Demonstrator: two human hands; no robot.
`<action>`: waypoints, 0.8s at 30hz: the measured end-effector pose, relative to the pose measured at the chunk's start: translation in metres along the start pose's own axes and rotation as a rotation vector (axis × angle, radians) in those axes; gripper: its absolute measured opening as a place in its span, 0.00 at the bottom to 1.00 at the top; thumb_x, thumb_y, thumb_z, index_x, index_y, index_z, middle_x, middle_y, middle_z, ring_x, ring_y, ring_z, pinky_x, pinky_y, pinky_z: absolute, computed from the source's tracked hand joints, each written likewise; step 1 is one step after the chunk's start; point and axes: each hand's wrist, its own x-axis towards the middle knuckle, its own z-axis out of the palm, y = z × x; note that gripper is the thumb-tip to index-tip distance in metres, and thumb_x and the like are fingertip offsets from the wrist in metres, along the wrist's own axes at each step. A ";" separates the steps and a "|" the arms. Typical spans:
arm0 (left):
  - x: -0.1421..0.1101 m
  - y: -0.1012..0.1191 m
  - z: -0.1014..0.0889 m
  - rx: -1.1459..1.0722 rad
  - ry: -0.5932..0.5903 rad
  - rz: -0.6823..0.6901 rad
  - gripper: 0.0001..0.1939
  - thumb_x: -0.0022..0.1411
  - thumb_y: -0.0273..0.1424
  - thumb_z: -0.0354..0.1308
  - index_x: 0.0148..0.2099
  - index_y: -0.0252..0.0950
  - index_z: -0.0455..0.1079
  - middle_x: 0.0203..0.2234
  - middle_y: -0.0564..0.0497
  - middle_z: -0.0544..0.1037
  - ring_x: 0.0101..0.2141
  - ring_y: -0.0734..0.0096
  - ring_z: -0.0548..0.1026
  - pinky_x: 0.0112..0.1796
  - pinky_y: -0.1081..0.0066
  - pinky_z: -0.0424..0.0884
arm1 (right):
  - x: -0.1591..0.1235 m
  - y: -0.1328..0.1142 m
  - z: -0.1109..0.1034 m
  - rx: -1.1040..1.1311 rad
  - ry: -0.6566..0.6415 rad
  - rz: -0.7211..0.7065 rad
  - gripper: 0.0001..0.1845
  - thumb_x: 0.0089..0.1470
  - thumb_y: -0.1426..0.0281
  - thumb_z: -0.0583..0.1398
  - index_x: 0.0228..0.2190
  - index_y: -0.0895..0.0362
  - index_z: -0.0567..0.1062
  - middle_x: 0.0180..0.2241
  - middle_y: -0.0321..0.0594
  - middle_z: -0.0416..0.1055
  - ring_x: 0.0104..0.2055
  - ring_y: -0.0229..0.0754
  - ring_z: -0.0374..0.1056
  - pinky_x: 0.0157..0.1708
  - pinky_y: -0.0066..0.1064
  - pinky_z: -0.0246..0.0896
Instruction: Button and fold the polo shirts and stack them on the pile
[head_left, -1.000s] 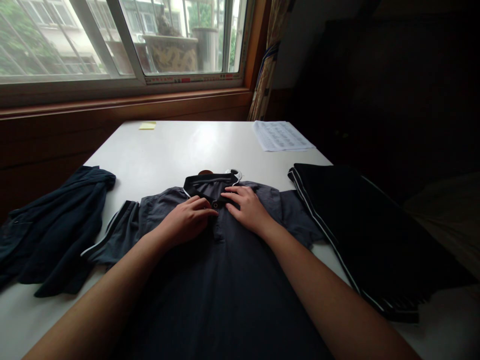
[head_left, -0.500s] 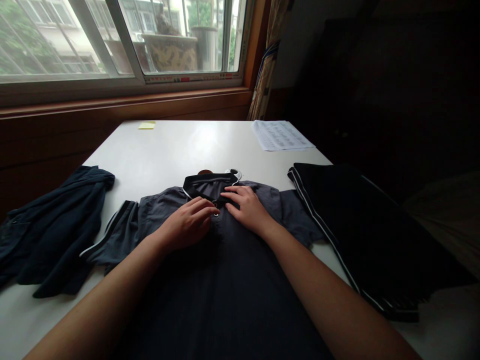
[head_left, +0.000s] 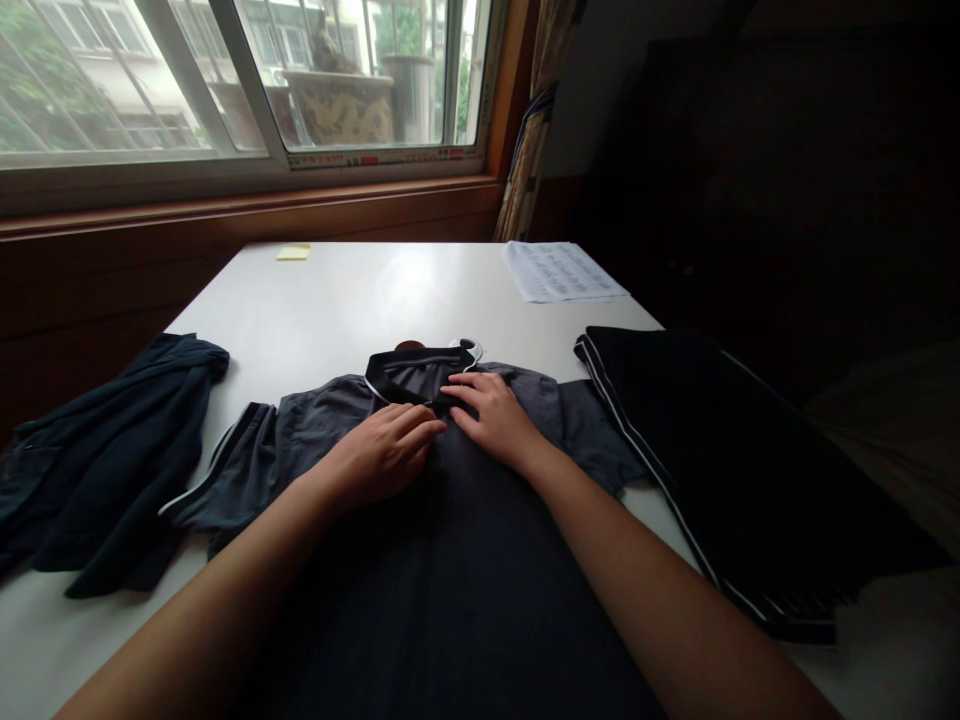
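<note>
Beneath the curled left hand (head_left: 386,448) and loosely spread right hand (head_left: 495,415), their grip unclear, lies the dark shirt (head_left: 465,570).

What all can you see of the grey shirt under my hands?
The shirt is dark grey, of thin-looking cloth, with a black, white-edged collar and short sleeves; the one on the left ends in a dark band trimmed white. It lies spread, creased, on the white table, collar toward the window. Your left hand and right hand touch it at the collar's front. Its hem is out of view.
</note>
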 end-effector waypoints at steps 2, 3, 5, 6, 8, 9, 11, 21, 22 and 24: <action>0.001 0.001 0.000 0.019 -0.037 0.000 0.15 0.66 0.23 0.51 0.54 0.34 0.66 0.48 0.42 0.74 0.47 0.59 0.73 0.48 0.59 0.72 | 0.000 0.000 0.000 0.002 -0.002 0.001 0.18 0.59 0.69 0.61 0.51 0.47 0.77 0.56 0.39 0.71 0.58 0.52 0.61 0.58 0.50 0.60; 0.002 0.002 0.000 0.029 -0.055 0.001 0.15 0.65 0.23 0.51 0.54 0.34 0.66 0.48 0.42 0.74 0.47 0.58 0.73 0.48 0.58 0.72 | 0.000 0.000 0.000 0.004 -0.003 0.001 0.18 0.59 0.69 0.61 0.51 0.47 0.77 0.56 0.39 0.71 0.58 0.51 0.61 0.58 0.50 0.60; 0.004 0.004 -0.001 0.053 -0.079 0.003 0.15 0.65 0.23 0.51 0.53 0.34 0.67 0.47 0.42 0.75 0.46 0.58 0.73 0.48 0.58 0.71 | 0.000 -0.001 0.000 0.005 -0.007 0.001 0.19 0.59 0.69 0.61 0.51 0.47 0.77 0.56 0.39 0.71 0.58 0.51 0.61 0.58 0.50 0.59; 0.005 0.005 -0.001 0.065 -0.086 0.004 0.15 0.65 0.23 0.51 0.54 0.34 0.67 0.46 0.42 0.75 0.46 0.58 0.73 0.47 0.58 0.71 | 0.000 0.000 0.000 0.004 -0.009 0.001 0.19 0.59 0.69 0.61 0.51 0.48 0.77 0.57 0.39 0.71 0.58 0.52 0.61 0.58 0.50 0.59; 0.006 0.007 -0.003 0.087 -0.097 0.005 0.16 0.66 0.24 0.50 0.54 0.35 0.67 0.44 0.43 0.75 0.44 0.59 0.74 0.46 0.59 0.70 | 0.000 0.000 0.000 0.001 -0.007 0.003 0.19 0.59 0.69 0.61 0.52 0.47 0.77 0.57 0.39 0.71 0.58 0.52 0.61 0.58 0.50 0.59; 0.007 0.008 -0.004 0.097 -0.106 0.007 0.15 0.66 0.24 0.50 0.54 0.35 0.67 0.43 0.44 0.75 0.43 0.59 0.74 0.45 0.60 0.69 | 0.000 0.000 0.000 0.000 -0.007 0.003 0.19 0.59 0.69 0.61 0.52 0.47 0.77 0.57 0.39 0.71 0.58 0.52 0.61 0.58 0.50 0.59; 0.008 0.009 -0.006 0.115 -0.123 0.009 0.15 0.67 0.24 0.49 0.54 0.36 0.68 0.41 0.45 0.75 0.41 0.60 0.73 0.44 0.61 0.68 | 0.000 0.000 0.000 0.001 -0.007 -0.001 0.19 0.59 0.69 0.61 0.52 0.48 0.77 0.56 0.39 0.71 0.58 0.52 0.61 0.58 0.50 0.59; 0.012 0.013 -0.013 0.153 -0.191 -0.014 0.11 0.70 0.27 0.50 0.51 0.38 0.70 0.40 0.48 0.74 0.39 0.63 0.72 0.42 0.63 0.66 | 0.000 -0.001 0.000 0.012 -0.003 -0.007 0.18 0.59 0.70 0.61 0.51 0.49 0.78 0.56 0.41 0.71 0.58 0.52 0.61 0.58 0.50 0.59; 0.012 0.013 -0.013 0.152 -0.199 -0.013 0.11 0.70 0.27 0.50 0.50 0.38 0.70 0.40 0.48 0.74 0.40 0.62 0.72 0.42 0.63 0.66 | 0.000 -0.001 0.000 0.013 -0.004 -0.008 0.18 0.59 0.70 0.61 0.51 0.49 0.78 0.56 0.40 0.71 0.58 0.52 0.61 0.58 0.50 0.59; 0.012 0.014 -0.012 0.147 -0.211 -0.013 0.10 0.70 0.27 0.50 0.49 0.38 0.70 0.40 0.48 0.74 0.42 0.61 0.72 0.43 0.62 0.66 | 0.000 -0.001 0.000 0.013 -0.003 -0.010 0.18 0.59 0.70 0.61 0.51 0.48 0.78 0.56 0.40 0.71 0.58 0.52 0.61 0.58 0.50 0.60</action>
